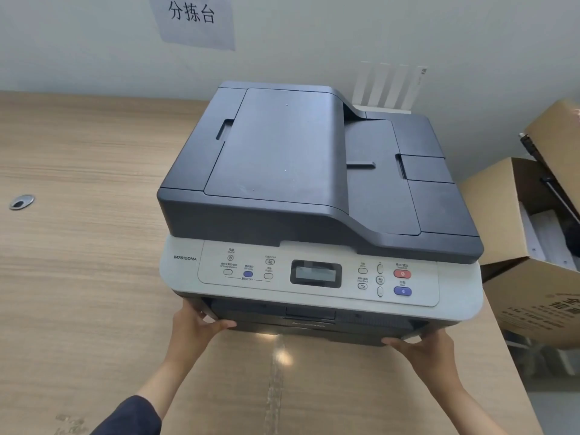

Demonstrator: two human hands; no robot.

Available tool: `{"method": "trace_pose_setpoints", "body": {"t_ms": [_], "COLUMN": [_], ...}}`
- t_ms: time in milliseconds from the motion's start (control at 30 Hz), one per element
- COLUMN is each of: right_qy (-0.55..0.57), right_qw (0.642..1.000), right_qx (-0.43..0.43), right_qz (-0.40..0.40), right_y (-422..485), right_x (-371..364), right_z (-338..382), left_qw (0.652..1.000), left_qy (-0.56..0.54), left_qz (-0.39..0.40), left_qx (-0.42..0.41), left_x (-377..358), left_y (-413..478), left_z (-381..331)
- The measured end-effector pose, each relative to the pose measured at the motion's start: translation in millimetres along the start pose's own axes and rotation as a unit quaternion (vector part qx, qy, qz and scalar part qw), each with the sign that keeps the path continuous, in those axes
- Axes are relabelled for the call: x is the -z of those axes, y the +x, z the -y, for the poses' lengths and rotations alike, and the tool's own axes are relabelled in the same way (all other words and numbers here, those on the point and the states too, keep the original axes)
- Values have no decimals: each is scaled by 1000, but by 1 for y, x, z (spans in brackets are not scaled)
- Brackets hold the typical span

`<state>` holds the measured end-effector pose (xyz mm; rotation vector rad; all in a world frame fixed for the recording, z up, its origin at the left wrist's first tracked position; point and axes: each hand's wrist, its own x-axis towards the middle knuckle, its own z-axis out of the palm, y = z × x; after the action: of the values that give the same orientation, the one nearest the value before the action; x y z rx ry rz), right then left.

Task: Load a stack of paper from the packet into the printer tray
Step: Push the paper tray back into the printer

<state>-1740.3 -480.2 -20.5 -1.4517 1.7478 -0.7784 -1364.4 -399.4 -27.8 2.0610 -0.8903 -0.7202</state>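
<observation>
A dark grey and light grey printer [301, 171] stands on a cardboard box [314, 381] that lies on the wooden table. Its dark paper tray [314, 324] sits pushed in along the bottom front. My left hand [197, 324] grips the tray's lower left front corner, fingers curled under the edge. My right hand [420, 346] holds the lower right front corner the same way. No paper packet is visible near the printer.
The wooden table [78, 246] stretches to the left, with a metal cable grommet [21, 201]. An open cardboard box [533, 240] with white sheets inside stands at the right. A wall with a paper sign [193, 18] is behind the printer.
</observation>
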Motion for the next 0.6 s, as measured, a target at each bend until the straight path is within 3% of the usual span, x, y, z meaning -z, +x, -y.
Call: {"method": "trace_pose_setpoints", "body": {"t_ms": [333,433,600], "right_qy": [-3,36,122], "right_qw": [999,997,991], "right_qx": [14,12,53], "right_qz": [34,63,37], "right_y": [-6,-11,-28], "right_x": [11,24,63], "right_z": [12,16,32], "left_qw": [999,996,990], "left_qy": [5,-45,-98], "left_qz": [37,70,85], "left_qx": [-15,-9,-62], "left_x": [11,24,65], "left_y": [1,1,-2], "left_z": [-5,-7,-22]}}
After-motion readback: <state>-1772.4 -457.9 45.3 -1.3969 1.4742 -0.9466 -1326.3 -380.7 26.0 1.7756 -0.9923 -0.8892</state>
